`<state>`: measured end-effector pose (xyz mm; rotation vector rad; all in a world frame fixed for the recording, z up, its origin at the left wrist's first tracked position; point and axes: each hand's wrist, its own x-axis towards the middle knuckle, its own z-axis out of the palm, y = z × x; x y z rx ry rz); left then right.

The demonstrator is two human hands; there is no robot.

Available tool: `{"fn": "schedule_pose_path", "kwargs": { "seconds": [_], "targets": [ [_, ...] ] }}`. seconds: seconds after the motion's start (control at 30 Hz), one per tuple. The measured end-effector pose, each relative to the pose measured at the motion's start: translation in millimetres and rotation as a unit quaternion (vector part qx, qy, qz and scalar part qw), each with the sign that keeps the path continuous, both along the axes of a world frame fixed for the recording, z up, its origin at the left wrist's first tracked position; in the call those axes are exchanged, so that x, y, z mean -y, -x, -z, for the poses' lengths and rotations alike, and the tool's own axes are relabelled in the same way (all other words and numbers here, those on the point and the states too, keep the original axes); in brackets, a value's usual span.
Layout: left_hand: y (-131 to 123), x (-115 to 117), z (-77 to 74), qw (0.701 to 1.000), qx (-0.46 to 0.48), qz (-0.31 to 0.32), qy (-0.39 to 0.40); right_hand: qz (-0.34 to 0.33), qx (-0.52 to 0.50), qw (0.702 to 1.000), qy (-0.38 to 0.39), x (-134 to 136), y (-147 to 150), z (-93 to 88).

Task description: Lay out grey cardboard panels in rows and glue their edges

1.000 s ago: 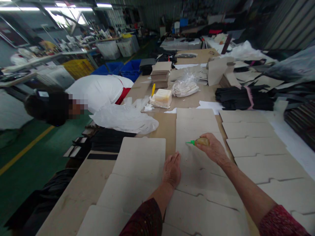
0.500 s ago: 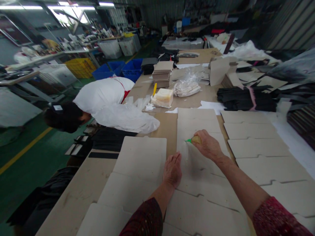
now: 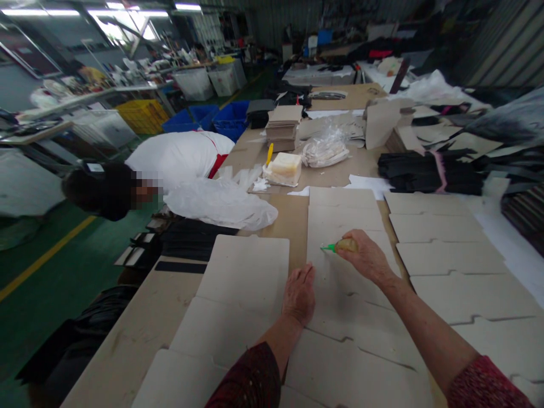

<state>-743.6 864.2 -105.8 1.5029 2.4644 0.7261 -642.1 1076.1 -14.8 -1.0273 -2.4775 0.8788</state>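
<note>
My right hand [image 3: 368, 258] is closed around a small yellowish squeeze bottle [image 3: 347, 245] with a thin green nozzle. The nozzle tip points left, at or just above the surface of a grey-beige board [image 3: 344, 272] in the middle row. My left hand [image 3: 300, 294] lies with its fingers stretched forward along the left edge of that row. Its palm is turned down, and it holds nothing. The boards overlap in rows, and a few tiny spots show on them. Left of my left hand lies another row of boards [image 3: 246, 266].
A third row of boards [image 3: 454, 258] lies to the right. Beyond are a yellowish block [image 3: 284, 169], a plastic-wrapped bundle [image 3: 325, 150], stacked boards [image 3: 283, 124] and black strips [image 3: 425, 170]. At the left, a person in white [image 3: 178, 156] bends beside the table, near plastic sheeting [image 3: 221, 204].
My right hand and the bottle have shifted slightly right and down. My left hand stays in place. The bending person's head has moved a little left.
</note>
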Motion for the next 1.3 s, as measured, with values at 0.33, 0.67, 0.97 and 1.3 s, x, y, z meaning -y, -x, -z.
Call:
{"fn": "schedule_pose_path", "kwargs": {
  "seconds": [0.33,0.67,0.97,1.3],
  "targets": [
    [12.7,-21.0,1.7,0.996,0.012,-0.063,-0.056,0.274,-0.225,0.919,0.171,-37.9,-43.8,8.9],
    [84.4,-114.3,9.4,0.998,-0.002,0.038,-0.045,0.303,-0.107,0.946,0.049,-108.6,-90.5,11.0],
    [88.7,-107.5,22.5,0.997,-0.012,0.057,-0.059,0.204,-0.035,0.978,0.014,-123.1,-68.6,10.5],
    [89.0,-106.4,23.1,0.996,-0.011,0.051,-0.076,0.142,0.078,0.986,-0.048,-125.2,-50.1,4.7]
  ]
}}
